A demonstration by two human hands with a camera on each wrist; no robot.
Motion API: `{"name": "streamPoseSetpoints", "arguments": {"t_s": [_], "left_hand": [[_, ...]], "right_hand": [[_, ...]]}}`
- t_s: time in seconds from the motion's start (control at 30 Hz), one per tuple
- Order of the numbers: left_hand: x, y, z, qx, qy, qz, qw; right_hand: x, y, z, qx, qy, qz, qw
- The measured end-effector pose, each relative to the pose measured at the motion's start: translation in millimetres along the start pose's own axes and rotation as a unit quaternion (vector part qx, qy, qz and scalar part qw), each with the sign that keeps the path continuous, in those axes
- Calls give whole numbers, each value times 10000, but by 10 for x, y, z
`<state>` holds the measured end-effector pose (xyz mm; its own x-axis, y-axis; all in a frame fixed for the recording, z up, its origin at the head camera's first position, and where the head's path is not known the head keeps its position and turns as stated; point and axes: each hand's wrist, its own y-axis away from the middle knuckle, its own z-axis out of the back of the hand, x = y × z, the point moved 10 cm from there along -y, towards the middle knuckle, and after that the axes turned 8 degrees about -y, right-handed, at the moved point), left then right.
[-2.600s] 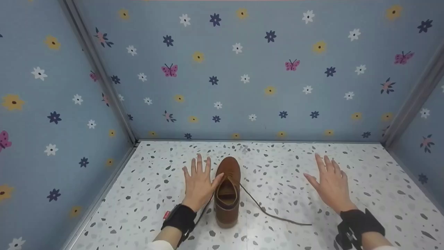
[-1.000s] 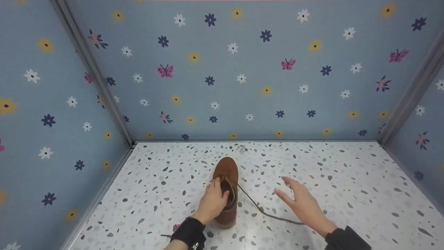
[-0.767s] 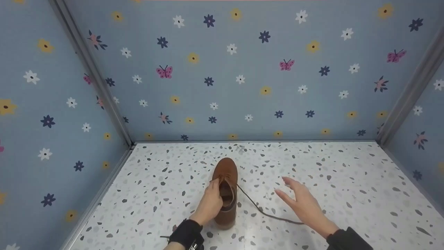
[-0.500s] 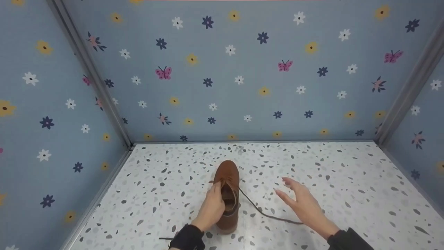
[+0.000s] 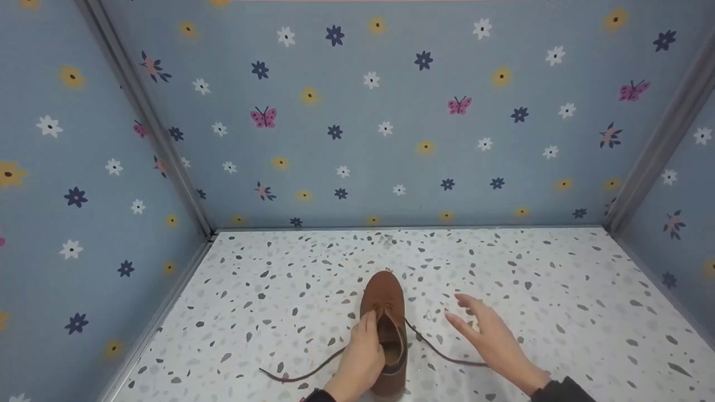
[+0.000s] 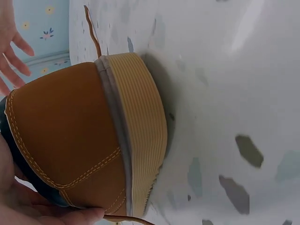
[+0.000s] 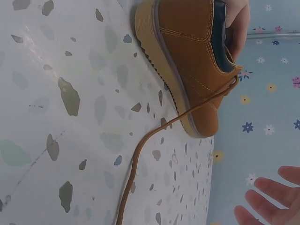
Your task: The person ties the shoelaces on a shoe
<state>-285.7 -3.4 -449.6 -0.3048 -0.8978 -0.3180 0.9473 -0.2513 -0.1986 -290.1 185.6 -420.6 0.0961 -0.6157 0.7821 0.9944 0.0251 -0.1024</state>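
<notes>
A brown lace-up shoe (image 5: 382, 291) stands on the speckled floor, toe pointing away from me. My left hand (image 5: 360, 357) grips the left side of its collar, thumb inside the opening and fingers along the outer side. The left wrist view shows the shoe's heel (image 6: 65, 122) and ribbed tan sole (image 6: 140, 112) up close. To the right, apart from the shoe, my right hand (image 5: 497, 338) hovers with fingers extended, holding nothing. One loose lace (image 5: 447, 357) trails right and passes behind that hand; the other lace end (image 5: 301, 378) curves out to the left.
A white terrazzo-patterned floor (image 5: 251, 290) lies under the shoe. Blue flowered panels (image 5: 357, 156) enclose it at the back and on both sides, with grey metal posts (image 5: 151, 111) at the corners.
My left hand went from lying flat beside the shoe to gripping its collar. The shoe has slid toward me and slightly right. My right hand came inward, then stayed nearly still.
</notes>
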Motion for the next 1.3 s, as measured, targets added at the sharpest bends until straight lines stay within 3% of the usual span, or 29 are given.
{"name": "streamPoseSetpoints", "arguments": {"t_s": [0.23, 0.5, 0.73, 1.07, 1.13, 1.2, 1.3], "left_hand": [[-271, 146, 23, -259, -121, -209, 9994], [-467, 260, -63, -140, -121, -184, 9997], [-616, 362, -29, -641, -392, -176, 9970], [-766, 486, -146, -1368, -682, -333, 9877], [-815, 538, -117, -2002, -602, -507, 9766], [-801, 596, -255, -2849, -705, -611, 9540], [-711, 708, -683, -4326, -942, -730, 8937]], "right_hand": [[-8, 108, -118, 290, -464, -69, 9985], [-51, 239, -305, 850, -727, -320, 9932], [-99, 299, -329, 901, -833, -392, 9917], [-152, 350, -297, 824, -931, -466, 9911], [-157, 357, -291, 793, -986, -444, 9910], [-161, 365, -284, 764, -989, -416, 9913], [-174, 382, -277, 741, -940, -409, 9920]]}}
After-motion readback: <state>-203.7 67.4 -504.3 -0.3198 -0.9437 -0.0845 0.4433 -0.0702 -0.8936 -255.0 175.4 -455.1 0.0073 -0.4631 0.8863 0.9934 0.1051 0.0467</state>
